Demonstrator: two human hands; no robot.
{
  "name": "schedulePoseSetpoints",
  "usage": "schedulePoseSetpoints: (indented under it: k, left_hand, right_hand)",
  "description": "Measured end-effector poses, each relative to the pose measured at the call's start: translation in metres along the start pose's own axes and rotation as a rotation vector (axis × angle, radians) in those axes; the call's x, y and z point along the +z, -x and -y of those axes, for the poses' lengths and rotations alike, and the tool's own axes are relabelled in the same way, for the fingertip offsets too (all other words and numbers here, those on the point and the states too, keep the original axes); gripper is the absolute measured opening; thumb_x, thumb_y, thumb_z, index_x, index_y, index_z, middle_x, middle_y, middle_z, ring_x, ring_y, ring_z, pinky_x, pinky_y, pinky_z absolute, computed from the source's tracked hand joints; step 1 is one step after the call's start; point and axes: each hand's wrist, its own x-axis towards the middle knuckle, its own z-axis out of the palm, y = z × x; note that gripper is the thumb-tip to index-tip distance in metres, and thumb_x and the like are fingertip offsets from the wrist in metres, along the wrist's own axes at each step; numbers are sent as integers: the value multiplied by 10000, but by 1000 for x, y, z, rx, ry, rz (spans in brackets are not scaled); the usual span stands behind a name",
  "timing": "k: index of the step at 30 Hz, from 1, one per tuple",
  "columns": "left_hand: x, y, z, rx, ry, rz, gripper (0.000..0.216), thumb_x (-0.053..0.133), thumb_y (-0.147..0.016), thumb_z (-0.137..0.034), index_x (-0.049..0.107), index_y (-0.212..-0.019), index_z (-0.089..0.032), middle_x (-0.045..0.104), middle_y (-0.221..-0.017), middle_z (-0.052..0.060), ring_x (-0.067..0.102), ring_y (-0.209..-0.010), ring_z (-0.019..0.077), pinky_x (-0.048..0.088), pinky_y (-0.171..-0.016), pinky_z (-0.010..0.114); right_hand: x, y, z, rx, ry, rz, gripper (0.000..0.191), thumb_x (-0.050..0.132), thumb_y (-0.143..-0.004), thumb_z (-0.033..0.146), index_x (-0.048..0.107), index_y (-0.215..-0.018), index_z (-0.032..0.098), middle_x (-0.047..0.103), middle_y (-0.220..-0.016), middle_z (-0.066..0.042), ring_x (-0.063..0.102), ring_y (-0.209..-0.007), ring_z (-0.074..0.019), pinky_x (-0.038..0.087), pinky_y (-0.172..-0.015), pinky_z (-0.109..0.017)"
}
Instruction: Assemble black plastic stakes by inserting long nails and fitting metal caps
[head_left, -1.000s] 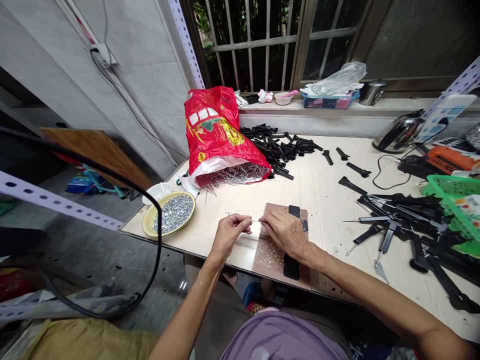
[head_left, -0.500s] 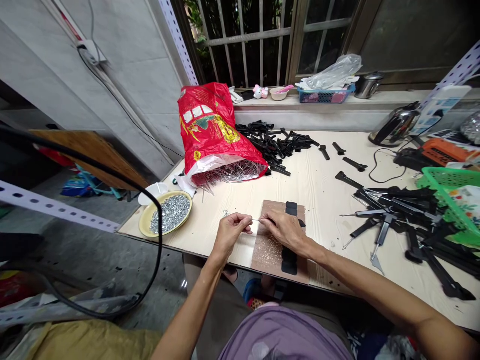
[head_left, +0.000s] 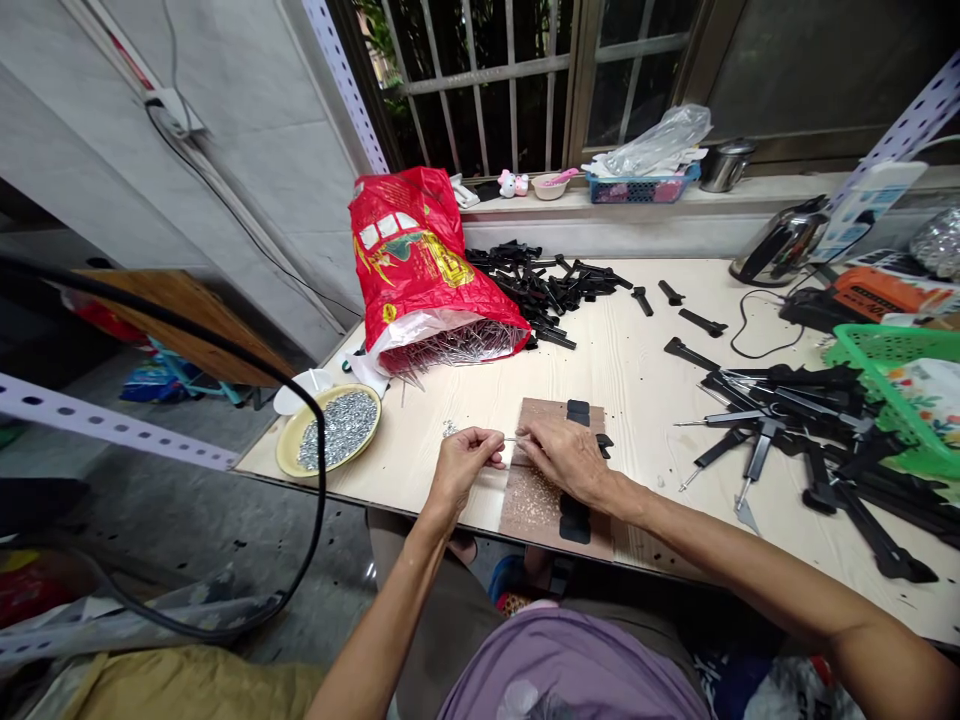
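Observation:
A thin metal rod (head_left: 511,439) spans the short gap between my two hands above the table. My left hand (head_left: 466,465) pinches its left end between thumb and fingers. My right hand (head_left: 566,460) is closed around the other end, its fingers covering that part. A black plastic end (head_left: 604,443) shows just beyond my right hand; whether it is in the grip I cannot tell. Below lies a brown board (head_left: 525,505) with black pads (head_left: 575,520) and pale crumbs on it. Tiny metal bits (head_left: 450,427) lie beside my left hand.
A yellow bowl (head_left: 283,455) of small metal pieces stands at the left. Behind, a red bag (head_left: 420,250) spills thin metal rods (head_left: 457,345) beside piled black plastic parts (head_left: 555,285). Black parts with metal shafts (head_left: 772,430) and a green basket (head_left: 862,345) are at right.
The view has shifted slightly, so the table things appear a little further left. Both hands keep nearly the same pose around the rod.

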Motion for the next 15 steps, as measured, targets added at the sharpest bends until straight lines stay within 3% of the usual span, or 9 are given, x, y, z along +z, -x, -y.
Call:
schedulePoseSetpoints:
  k: [6, 11, 15]
  left_hand:
    - [1, 0, 0, -21, -10, 17, 305, 757, -642, -370, 664, -732, -94, 644, -654, 15, 559, -529, 82, 500, -549, 217]
    - [1, 0, 1, -29, -5, 35, 310, 755, -646, -372, 664, -738, -90, 640, -644, 17, 549, -520, 80, 498, -548, 219]
    - [2, -2, 1, -23, -15, 53, 309, 754, -649, -381, 665, -725, -95, 637, -635, 15, 551, -524, 82, 490, -554, 221]
  right_hand:
    - [2, 4, -1, 4, 77, -20, 278, 393, -966, 316, 601, -844, 177, 615, -790, -35, 561, -728, -150, 326, -639, -271]
    - [3, 5, -5, 14, -12, 31, 209, 417, -955, 289, 593, -979, 178, 614, -903, -46, 569, -759, -141, 345, -623, -247]
    - [3, 5, -6, 34, -43, 78, 283, 365, -973, 298, 608, -909, 168, 603, -842, -51, 563, -727, -137, 353, -608, -237]
